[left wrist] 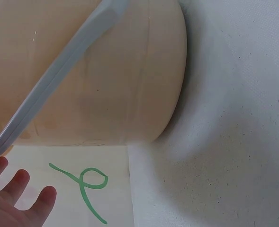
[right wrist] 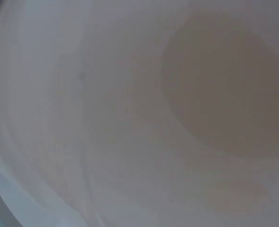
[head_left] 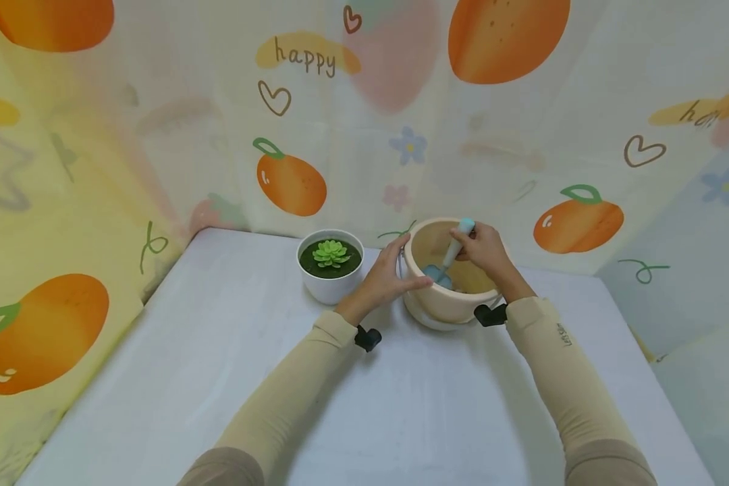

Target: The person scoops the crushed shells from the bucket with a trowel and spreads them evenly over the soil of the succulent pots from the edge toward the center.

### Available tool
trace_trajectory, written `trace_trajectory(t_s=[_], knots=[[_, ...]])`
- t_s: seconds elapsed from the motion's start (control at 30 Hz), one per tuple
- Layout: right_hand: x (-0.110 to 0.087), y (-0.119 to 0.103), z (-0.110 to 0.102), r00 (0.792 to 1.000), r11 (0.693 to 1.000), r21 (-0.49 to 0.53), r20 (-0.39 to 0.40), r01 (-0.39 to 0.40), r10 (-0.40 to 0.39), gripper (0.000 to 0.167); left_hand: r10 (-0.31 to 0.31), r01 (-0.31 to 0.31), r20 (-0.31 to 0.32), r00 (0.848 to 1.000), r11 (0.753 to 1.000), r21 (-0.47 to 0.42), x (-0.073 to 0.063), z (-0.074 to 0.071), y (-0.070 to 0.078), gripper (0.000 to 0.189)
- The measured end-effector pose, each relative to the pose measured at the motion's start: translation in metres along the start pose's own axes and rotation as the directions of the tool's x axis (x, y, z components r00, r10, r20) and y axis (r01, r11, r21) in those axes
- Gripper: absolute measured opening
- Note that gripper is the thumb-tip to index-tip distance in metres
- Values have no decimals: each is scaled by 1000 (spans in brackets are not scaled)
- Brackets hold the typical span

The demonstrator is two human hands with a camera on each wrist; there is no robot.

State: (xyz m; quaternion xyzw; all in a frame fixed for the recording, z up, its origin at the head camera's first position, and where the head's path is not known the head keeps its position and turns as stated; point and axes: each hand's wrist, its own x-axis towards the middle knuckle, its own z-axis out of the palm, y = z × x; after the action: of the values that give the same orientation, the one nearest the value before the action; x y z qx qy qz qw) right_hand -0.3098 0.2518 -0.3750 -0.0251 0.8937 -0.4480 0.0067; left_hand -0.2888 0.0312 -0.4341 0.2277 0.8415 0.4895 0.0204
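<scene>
Toward the back of the smooth white table, a glossy, round-walled peach bucket is set, mouth upward. To its left a rounded white pot is placed. The bucket is touched at its rim by the left hand, its fingers spread. A pale-blue hand tool is clamped in the curled right hand, its long axis slanted, its head pointed down and leftward inside the bucket. In the pot, a light-green rosette-shaped succulent is held.

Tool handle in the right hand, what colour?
The tool handle is pale blue-green; the head view shows it best.
</scene>
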Motion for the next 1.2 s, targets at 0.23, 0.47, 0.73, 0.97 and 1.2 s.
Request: trace_trajectory(t_s=[0.23, 0.47, 0.73, 0.97, 1.2], knots=[[0, 0, -1, 997, 995, 73, 37, -63, 61, 45, -15, 15, -3, 1000, 1000, -18, -2, -1, 1, 103], [-1, -1, 0, 992, 974, 189, 36, -124, 120, 33, 10, -10, -4, 1000, 1000, 4, -3, -2, 0, 102], [2, -8, -2, 991, 963, 240, -18, -125, 133, 38, 12, -11, -9, 1000, 1000, 0, 1, -7, 1, 102], [0, -6, -5, 988, 943, 304, -30, -135, 151, 49, -6, 6, -2, 1000, 1000, -14, 2, -5, 2, 101], [-2, -2, -13, 980, 894, 414, -20, -174, 200, 50, -15, 15, -7, 1000, 1000, -10, 2, 0, 1, 101]])
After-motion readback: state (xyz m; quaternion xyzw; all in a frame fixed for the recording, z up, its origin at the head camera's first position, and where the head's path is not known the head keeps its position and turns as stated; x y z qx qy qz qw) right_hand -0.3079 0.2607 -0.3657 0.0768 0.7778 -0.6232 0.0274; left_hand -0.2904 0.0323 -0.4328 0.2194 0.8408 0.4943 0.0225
